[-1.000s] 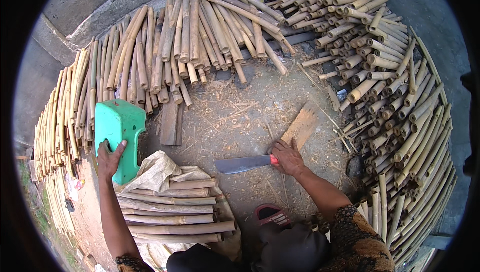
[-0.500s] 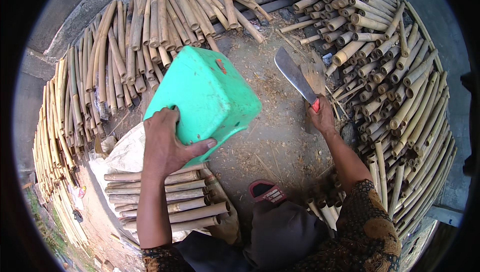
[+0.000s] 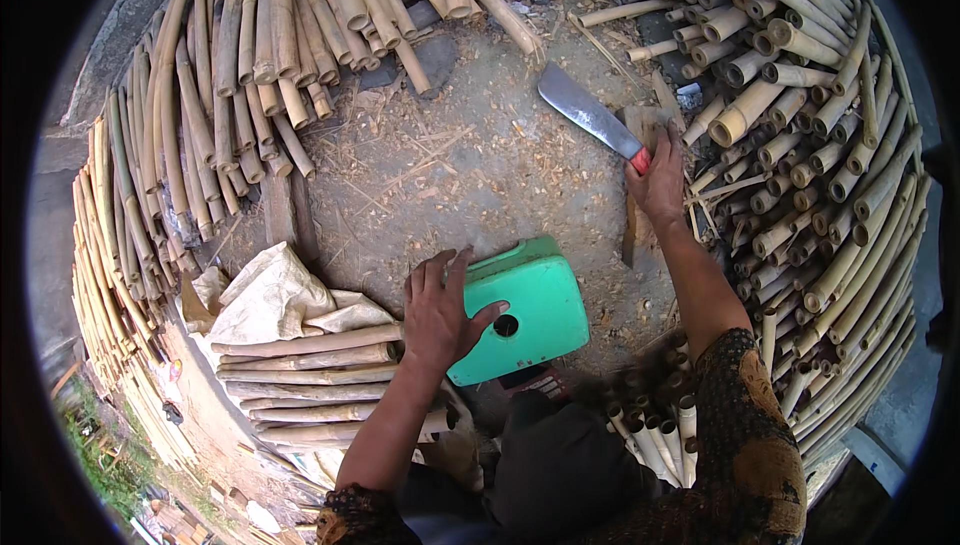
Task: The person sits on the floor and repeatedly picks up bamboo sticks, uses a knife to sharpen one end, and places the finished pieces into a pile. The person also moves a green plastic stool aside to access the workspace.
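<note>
A green plastic stool (image 3: 535,320) stands low in front of me, its seat facing up with a round hole in it. My left hand (image 3: 440,310) is at its left edge, fingers stretched out and the thumb lying over the seat near the hole; the fingers are not wrapped round it. On the right, my right hand (image 3: 657,180) is closed round the red handle of a machete (image 3: 590,117). The broad blade points away and to the left. Beside that hand is a wooden block (image 3: 648,125), partly covered by it.
Cut bamboo poles (image 3: 270,35) are heaped at the far left, and a tall stack of bamboo (image 3: 800,135) fills the right. By my left forearm lie a bamboo bundle (image 3: 310,380) and a whitish sack (image 3: 275,295). Wood chips (image 3: 500,165) litter the ground.
The green stool has come down from a raised, tilted position to stand nearer me with its seat up. My left hand has loosened on it. The machete stays in my right hand, shifted slightly.
</note>
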### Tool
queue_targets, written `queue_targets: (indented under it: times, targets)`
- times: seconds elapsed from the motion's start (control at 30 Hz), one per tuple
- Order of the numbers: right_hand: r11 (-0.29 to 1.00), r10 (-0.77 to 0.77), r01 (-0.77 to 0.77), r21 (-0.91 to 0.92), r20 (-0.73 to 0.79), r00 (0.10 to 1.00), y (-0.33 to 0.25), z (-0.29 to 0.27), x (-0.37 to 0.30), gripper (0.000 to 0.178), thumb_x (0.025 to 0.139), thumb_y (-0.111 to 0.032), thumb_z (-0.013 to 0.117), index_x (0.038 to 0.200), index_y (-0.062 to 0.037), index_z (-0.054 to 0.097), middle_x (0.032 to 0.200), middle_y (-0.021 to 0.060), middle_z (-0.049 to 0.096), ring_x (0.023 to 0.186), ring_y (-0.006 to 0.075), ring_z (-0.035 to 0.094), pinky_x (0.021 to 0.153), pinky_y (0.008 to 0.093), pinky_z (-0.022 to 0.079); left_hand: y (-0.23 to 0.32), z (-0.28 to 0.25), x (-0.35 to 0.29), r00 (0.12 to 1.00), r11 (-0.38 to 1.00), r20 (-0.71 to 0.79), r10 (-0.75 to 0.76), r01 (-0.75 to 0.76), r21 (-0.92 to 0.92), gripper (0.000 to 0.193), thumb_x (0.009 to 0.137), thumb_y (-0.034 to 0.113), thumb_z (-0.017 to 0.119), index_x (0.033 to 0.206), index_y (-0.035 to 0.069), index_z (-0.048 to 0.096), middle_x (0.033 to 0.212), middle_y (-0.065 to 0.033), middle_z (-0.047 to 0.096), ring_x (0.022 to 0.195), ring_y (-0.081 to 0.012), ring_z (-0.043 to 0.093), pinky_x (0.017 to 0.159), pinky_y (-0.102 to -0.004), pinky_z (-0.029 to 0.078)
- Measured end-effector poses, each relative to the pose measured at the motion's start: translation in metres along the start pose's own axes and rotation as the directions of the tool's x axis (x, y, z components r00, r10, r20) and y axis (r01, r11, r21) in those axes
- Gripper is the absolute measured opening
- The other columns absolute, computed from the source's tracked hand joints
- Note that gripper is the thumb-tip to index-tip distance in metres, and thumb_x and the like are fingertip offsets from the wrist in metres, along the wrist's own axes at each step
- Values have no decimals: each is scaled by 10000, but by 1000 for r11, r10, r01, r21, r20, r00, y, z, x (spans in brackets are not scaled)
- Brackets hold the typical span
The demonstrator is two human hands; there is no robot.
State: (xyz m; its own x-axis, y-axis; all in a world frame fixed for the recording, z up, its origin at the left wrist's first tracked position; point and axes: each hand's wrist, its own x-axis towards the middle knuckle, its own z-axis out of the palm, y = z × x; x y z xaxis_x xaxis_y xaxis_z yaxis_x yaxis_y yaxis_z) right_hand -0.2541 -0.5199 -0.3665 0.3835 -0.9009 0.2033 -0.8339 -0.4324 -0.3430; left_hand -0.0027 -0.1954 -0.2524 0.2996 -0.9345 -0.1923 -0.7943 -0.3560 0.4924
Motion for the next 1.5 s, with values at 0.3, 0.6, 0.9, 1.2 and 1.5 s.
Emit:
queue_targets:
  times: [0.3,0.6,0.9,1.2,1.5]
  targets:
    - [982,64,-19,-190,237,969,-2,-2,15,927,826,-340,769,1572,-52,301,1683,141,214,1573,321,175,1208,602,257,32,-32,-11,904,873,261,-340,406,-270,585,918,363,748,1394,73,570,1318,-222,602,1213,-404,593,1032,-488,481]
    - [975,107,-33,-219,332,937,-4,-8,22,976,793,-353,792,1568,-21,300,1677,193,218,1567,368,186,1123,613,355,125,-253,-48,563,526,234,-792,825,-204,283,963,156,664,1195,-4,684,1134,-187,689,997,-294,710,880,-392,573]
    - [979,70,-3,-203,326,943,-7,-11,23,1054,740,-325,866,1564,-16,286,1676,202,211,1561,386,198,1126,595,368,193,-395,45,774,761,101,-624,632,-144,416,1039,335,576,1234,-25,650,1210,-199,659,1148,-330,632,1002,-439,490]
    - [982,109,-48,-183,342,933,-2,-10,23,1087,681,-282,889,1558,-20,303,1653,235,253,1538,426,248,1112,629,359,115,-323,125,825,897,354,-440,421,134,223,897,251,721,1010,59,739,986,-141,744,944,-337,706,808,-419,551]
    - [990,91,-54,-128,308,947,-3,-9,26,994,699,-207,844,1518,16,328,1600,278,303,1481,497,302,1185,602,316,68,-347,154,686,753,333,-647,644,135,233,954,257,653,1020,35,672,966,-172,674,879,-370,658,798,-437,529]
